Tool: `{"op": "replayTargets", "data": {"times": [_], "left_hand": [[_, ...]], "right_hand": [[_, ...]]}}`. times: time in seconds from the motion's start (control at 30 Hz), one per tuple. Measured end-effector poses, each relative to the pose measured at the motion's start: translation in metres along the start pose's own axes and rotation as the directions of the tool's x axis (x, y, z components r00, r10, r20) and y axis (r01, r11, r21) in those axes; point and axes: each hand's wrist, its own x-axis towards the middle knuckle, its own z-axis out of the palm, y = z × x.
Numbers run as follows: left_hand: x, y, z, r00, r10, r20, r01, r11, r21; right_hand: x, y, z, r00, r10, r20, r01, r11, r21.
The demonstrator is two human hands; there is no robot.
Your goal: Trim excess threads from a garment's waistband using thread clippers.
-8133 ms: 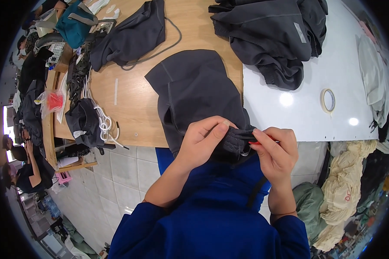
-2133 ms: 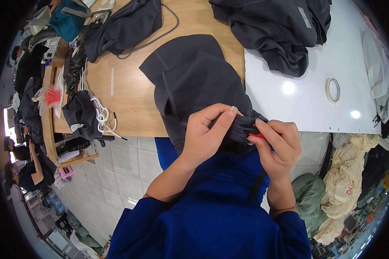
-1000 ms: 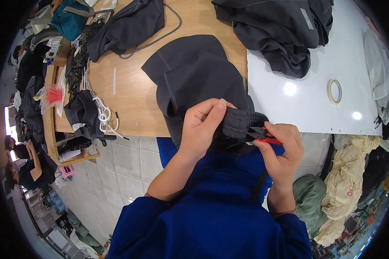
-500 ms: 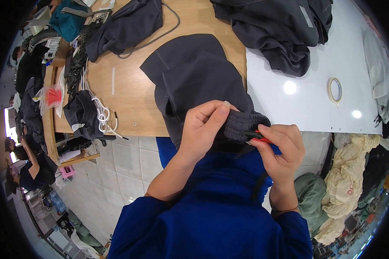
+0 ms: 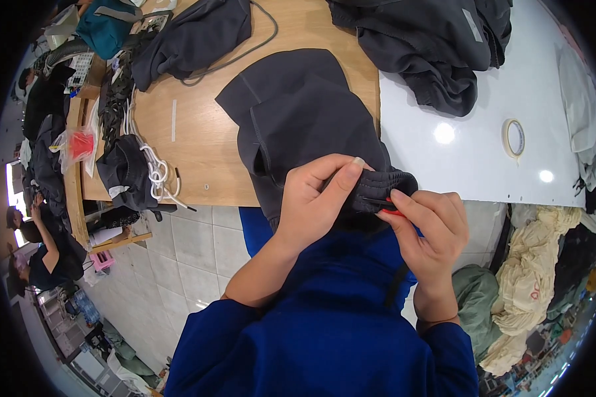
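A dark grey fabric garment (image 5: 304, 119) lies across the table's near edge, its gathered elastic band (image 5: 385, 181) lifted toward me. My left hand (image 5: 316, 200) pinches that band at its left side, thumb on top. In the fingers of my right hand (image 5: 436, 228) is a small red-handled tool (image 5: 395, 212) with a thin dark tip, held against the gathered band's lower part. My fingers cover most of the tool, so its exact kind is hidden.
More dark garments (image 5: 417, 46) lie at the back, partly on the white board (image 5: 430, 159) with a tape roll (image 5: 513, 137). White cords (image 5: 157, 169) and dark cloth sit at the left. Cream fabric (image 5: 533, 264) is heaped at the right. Other people are far left.
The gathered band has shifted slightly right and turned in my fingers. Less of the red handle shows beside my right fingertips. Both hands keep their grips.
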Motion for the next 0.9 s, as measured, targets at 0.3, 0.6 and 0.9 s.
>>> {"op": "replayTargets", "data": {"times": [0.3, 0.6, 0.9], "left_hand": [[0.002, -0.003, 0.000, 0.998, -0.035, -0.052, 0.032, 0.997, -0.064], [0.002, 0.000, -0.002, 0.997, -0.081, -0.012, 0.078, 0.987, -0.142], [0.001, 0.001, 0.000, 0.996, -0.084, 0.002, 0.084, 0.989, -0.124]], "right_hand": [[-0.011, -0.001, 0.002, 0.948, 0.319, -0.006, -0.298, 0.892, 0.339], [-0.013, 0.007, 0.001, 0.969, 0.245, -0.012, -0.237, 0.950, 0.203], [-0.009, 0.004, 0.003, 0.988, 0.151, 0.012, -0.151, 0.977, 0.150]]}}
